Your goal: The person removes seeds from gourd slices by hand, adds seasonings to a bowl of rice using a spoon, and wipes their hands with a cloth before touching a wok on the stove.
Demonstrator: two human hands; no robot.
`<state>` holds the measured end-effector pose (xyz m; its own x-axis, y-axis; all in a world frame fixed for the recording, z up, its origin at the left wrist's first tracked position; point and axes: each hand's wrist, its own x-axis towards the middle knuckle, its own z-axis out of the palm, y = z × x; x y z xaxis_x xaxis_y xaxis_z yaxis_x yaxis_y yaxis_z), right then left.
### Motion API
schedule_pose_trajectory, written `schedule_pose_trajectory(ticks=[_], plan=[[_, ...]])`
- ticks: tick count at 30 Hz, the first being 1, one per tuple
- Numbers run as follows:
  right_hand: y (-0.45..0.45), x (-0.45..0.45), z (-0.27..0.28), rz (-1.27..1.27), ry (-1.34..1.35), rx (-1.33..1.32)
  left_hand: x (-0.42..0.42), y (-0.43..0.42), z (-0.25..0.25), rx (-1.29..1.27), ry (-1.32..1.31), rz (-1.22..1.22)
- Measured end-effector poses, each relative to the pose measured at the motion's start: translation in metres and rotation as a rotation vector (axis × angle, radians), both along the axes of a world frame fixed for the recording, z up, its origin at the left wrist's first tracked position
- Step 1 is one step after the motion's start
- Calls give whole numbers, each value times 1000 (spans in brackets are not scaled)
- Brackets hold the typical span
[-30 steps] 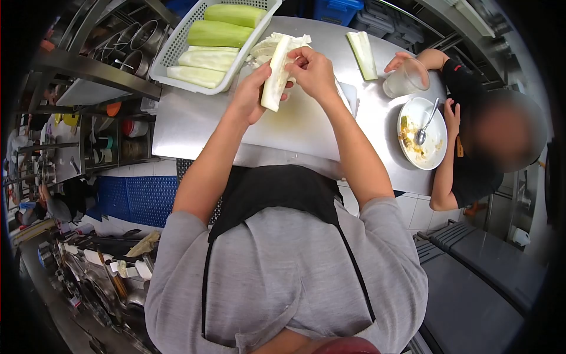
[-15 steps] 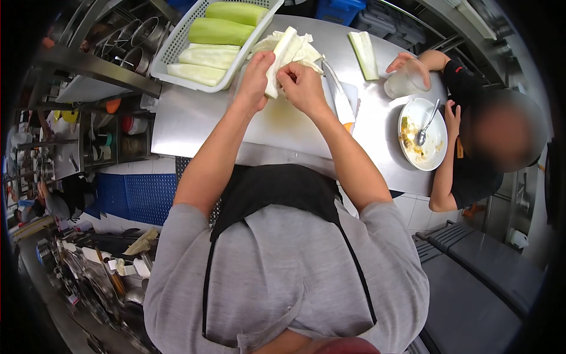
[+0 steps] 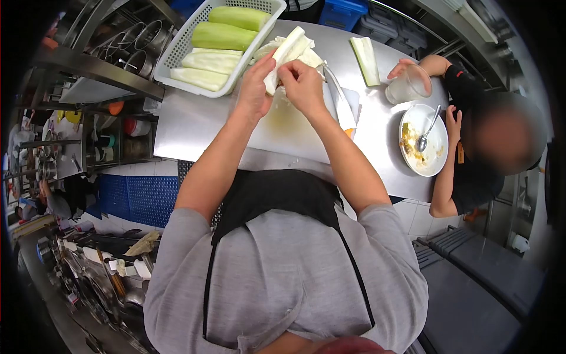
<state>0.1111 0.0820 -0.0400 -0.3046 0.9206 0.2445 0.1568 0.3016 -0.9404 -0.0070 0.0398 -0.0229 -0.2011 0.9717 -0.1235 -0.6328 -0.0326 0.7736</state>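
My left hand (image 3: 254, 88) is wrapped round a pale vegetable piece (image 3: 286, 48), which tilts up and to the right over the white cutting board (image 3: 289, 133). The fingers of my right hand (image 3: 302, 85) are pinched at the piece's lower right side; whatever lies between them is too small to make out. Behind the piece is a heap of pale scraps (image 3: 309, 57). To the right of my right hand lies a knife (image 3: 338, 97) with an orange and white handle. A white basket (image 3: 162, 69) at the upper left holds several green and pale vegetable pieces (image 3: 224, 36).
Another vegetable piece (image 3: 366, 61) lies on the steel table (image 3: 188, 121), right of the board. A co-worker (image 3: 471, 130) leans at the right edge, one hand at a clear cup (image 3: 407, 86), beside a bowl (image 3: 433, 156) with food remains and a spoon.
The piece has turned and risen towards the scraps, and my left hand has shifted round it. My right hand has moved lower along it, uncovering the knife. The view has shifted slightly.
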Motion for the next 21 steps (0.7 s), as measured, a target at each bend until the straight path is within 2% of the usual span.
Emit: schedule_pose_trajectory(ticks=[4,7,10,11,14,18,21], plan=[[-5,2,-4,49,-60,-62,-1,1,-3,-13,-33,28],[12,4,-2,-105,44,-40,2,-5,1,-19,15,2],[22,6,7,-119,12,38,5,-7,-2,-7,35,-7],[16,7,12,-98,-11,-8,5,-5,-1,7,32,-2],[-2,-3,9,-88,-62,119,6,1,0,41,-13,86],[-9,-3,7,-22,-125,118,-3,3,-10,39,71,119],[9,2,15,-157,36,84,3,-4,-6,51,102,98]])
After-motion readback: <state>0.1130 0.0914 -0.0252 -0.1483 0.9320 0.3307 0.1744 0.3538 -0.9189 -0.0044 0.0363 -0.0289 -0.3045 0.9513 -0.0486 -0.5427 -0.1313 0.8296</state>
